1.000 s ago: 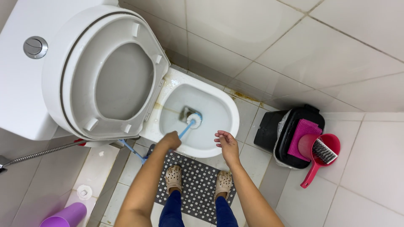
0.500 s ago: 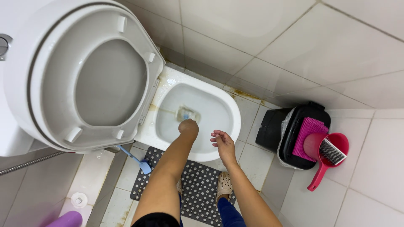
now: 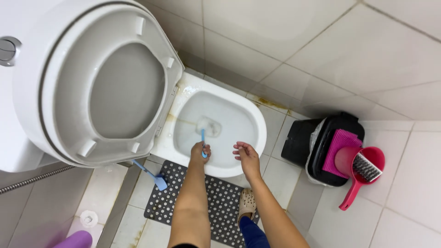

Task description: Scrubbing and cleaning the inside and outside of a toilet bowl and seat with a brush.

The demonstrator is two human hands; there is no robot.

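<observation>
- Since half a second ago the left hand (image 3: 200,151) sits a bit nearer the bowl's front rim, and the brush head reaches deeper toward the drain.
- Left fingers clenched round the blue toilet brush (image 3: 202,138) handle; the brush runs from those fingers forward into the toilet bowl (image 3: 257,124), bristle head blurred in the water.
- Right hand (image 3: 246,156) released, fingers spread, hovering over the rim just beside the left, touching nothing.
- Handling call: brush looks light, thin plastic shaft, probably flexes under push; wet, so slippery. Best grip is high on the handle, clear of the water.
- Raised seat (image 3: 92,92) behind the fingers; dotted mat (image 3: 216,202) below them; black bin (image 3: 321,147) and red scoop (image 3: 363,174) off to the right.
</observation>
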